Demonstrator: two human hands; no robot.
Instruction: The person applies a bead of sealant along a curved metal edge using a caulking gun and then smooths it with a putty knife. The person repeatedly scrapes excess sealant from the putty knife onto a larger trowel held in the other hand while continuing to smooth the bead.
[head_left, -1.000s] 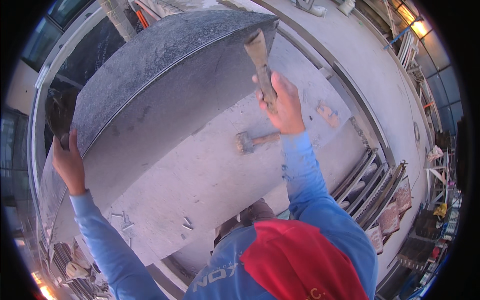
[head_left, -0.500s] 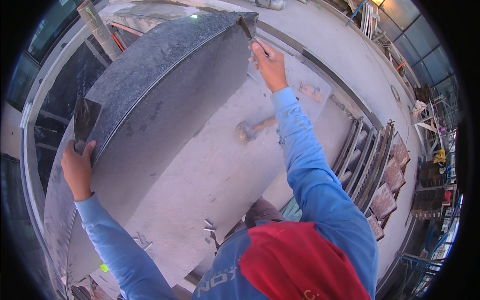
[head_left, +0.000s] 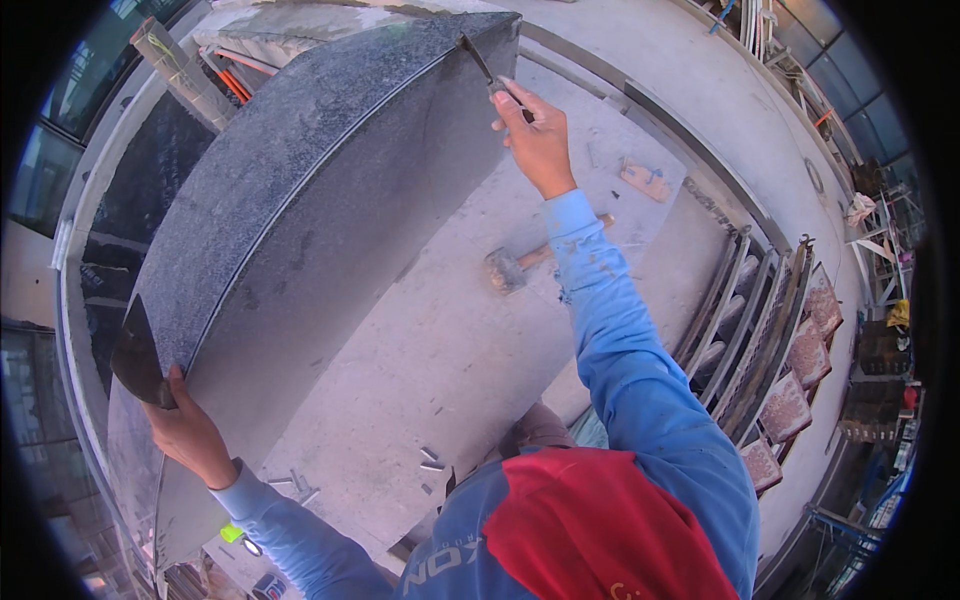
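A large curved dark grey block (head_left: 290, 135) lies in front of me, with a thin line along the edge where its rough upper face meets its smooth side. My right hand (head_left: 538, 140) is closed around the handle of a narrow trowel (head_left: 474, 58). The trowel's blade lies at the edge line near the block's far corner. At the block's near left end, my left hand (head_left: 190, 435) grips a wide-bladed putty knife (head_left: 137, 350). Its dark blade points away from me, over the upper face and its outer edge.
A mallet (head_left: 508, 270) and a small flat block (head_left: 645, 181) lie on the pale surface. Several metal bars (head_left: 745, 340) are stacked at right beside reddish stone pieces (head_left: 788, 408). A bright green object (head_left: 231, 532) lies below my left forearm. A tube (head_left: 180, 75) leans at the far left.
My left hand and the putty knife have moved toward me and slightly left. My right hand's trowel has slid a little left along the edge line. The view has shifted slightly.
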